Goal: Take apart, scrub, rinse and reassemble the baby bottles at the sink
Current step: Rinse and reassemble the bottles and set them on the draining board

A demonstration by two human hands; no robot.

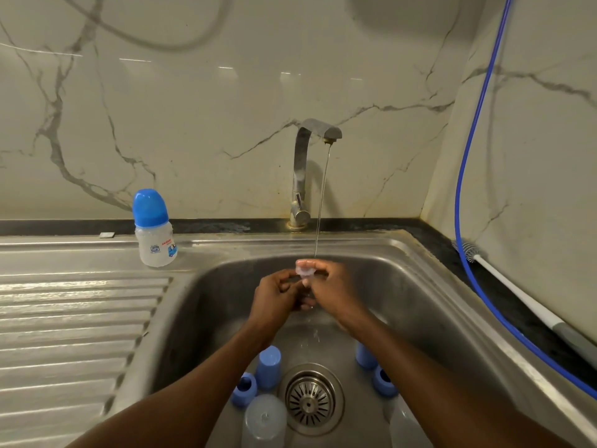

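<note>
The sink holds blue caps, rings and clear bottle bodies. Left hand and right hand pinch a clear teat under running water; which way it points, I can't tell.

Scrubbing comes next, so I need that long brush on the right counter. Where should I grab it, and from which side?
Grip the grey handle at the near end of the brush, coming down from above. It lies flat beside the wall, bristle head at the far corner, and the blue hose runs along its sink side, crowding a sideways reach.
</note>
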